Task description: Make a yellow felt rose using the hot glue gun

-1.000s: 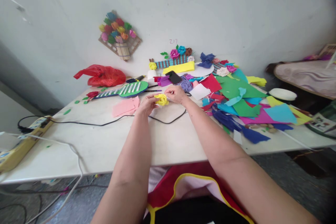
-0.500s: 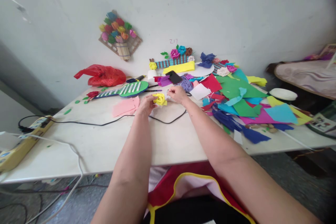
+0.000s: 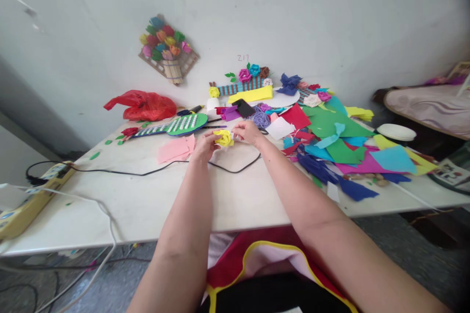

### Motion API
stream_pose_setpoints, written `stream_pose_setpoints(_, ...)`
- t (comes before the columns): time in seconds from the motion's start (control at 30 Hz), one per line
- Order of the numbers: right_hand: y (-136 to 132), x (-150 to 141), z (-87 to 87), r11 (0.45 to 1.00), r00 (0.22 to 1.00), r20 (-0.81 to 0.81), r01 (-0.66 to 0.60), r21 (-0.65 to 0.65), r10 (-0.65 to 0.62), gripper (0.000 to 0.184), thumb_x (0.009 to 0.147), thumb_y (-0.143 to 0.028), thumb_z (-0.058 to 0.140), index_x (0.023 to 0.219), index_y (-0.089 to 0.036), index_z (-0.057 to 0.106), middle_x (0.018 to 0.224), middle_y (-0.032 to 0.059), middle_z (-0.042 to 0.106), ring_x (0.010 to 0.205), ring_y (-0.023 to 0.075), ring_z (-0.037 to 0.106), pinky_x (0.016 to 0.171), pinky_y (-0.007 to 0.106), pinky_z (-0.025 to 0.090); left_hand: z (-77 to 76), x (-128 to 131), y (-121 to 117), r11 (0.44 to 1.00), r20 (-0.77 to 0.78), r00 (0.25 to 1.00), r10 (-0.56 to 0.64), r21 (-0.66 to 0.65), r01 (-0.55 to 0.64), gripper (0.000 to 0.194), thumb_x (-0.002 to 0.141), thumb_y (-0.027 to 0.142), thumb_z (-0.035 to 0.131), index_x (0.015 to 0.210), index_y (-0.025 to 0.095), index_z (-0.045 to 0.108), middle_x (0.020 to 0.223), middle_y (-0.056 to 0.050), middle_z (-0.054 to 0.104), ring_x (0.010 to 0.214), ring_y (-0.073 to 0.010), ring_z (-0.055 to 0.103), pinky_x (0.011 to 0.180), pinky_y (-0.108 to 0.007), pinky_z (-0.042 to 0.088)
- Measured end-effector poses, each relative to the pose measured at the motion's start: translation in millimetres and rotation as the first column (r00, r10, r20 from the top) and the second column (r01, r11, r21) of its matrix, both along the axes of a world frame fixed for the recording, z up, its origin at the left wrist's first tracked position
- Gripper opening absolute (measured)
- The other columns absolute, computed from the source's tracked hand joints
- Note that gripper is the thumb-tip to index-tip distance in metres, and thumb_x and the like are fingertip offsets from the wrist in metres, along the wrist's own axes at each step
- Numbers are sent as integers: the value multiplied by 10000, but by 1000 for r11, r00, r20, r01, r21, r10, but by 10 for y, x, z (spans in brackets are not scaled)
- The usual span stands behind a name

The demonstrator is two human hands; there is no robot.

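A yellow crepe-paper flower [image 3: 224, 138] is pinched in the fingers of my left hand [image 3: 206, 145], just above the table. Close by on its right is my right hand [image 3: 248, 132], its thumb and fingertips pressed together beside the petals. Whatever lies between those fingertips is too small to make out. Pink paper sheets [image 3: 175, 149] lie left of my left hand. Beyond both hands is a green guitar-shaped craft [image 3: 187, 124] with white strips across it and a red paper flower [image 3: 129, 132] at its far end.
Coloured paper scraps [image 3: 338, 127] cover the table's right side. A black cable [image 3: 139, 174] crosses below my hands to a power strip [image 3: 40, 195]. A red plastic bag [image 3: 147, 106], a phone [image 3: 242, 107] and purple yarn [image 3: 260, 118] lie toward the wall.
My right hand has shifted very slightly left, toward the yellow flower. My left hand still holds the flower in the same place.
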State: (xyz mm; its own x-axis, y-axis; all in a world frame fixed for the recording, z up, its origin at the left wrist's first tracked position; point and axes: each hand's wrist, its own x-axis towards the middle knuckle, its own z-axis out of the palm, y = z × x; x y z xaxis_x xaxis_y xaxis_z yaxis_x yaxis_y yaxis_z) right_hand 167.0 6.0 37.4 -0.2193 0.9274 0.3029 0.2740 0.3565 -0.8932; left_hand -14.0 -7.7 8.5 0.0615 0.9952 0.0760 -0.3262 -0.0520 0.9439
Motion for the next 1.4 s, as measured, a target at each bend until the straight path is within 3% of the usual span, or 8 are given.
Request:
stream_pose_setpoints(0.17, -28, -20, 11, 992, 990, -138, -40, -121, 23, 257, 726, -154, 630, 486, -156, 538, 384, -56, 477, 345, 44, 356, 409, 208, 253, -19, -3, 17, 999, -20, 1000, 11, 49, -10, 369, 531, 199, 751, 892, 137, 702, 785, -55, 715, 624, -131, 632, 484, -200, 462)
stream_pose_setpoints(0.43, -14, -33, -6, 976, 959, -283, -91, -196, 32, 247, 700, -124, 669, 483, -143, 554, 405, -42, 518, 322, 34, 354, 360, 195, 230, -18, 0, 16, 996, -75, 997, 0, 94, 7, 393, 493, 245, 784, 866, 155, 704, 799, -50, 717, 665, -158, 659, 518, -216, 479)
stream_pose_setpoints(0.97, -37, -34, 19, 971, 962, -274, -68, -227, 3, 237, 651, -83, 697, 464, -136, 560, 374, -47, 497, 330, 30, 355, 347, 175, 242, 9, 14, -14, 995, -110, 994, 0, 97, 10, 397, 476, 269, 793, 845, 153, 703, 804, -56, 712, 692, -173, 663, 518, -223, 465)
stream_pose_setpoints(1.4, -14, 11, 4, 965, 958, -277, -136, -223, 71, 81, 615, -87, 718, 584, -114, 649, 415, -50, 531, 362, 30, 379, 371, 163, 267, -16, 10, 15, 998, -59, 998, -19, 61, 22, 343, 496, 221, 773, 823, 131, 717, 708, -63, 703, 585, -149, 618, 467, -228, 468)
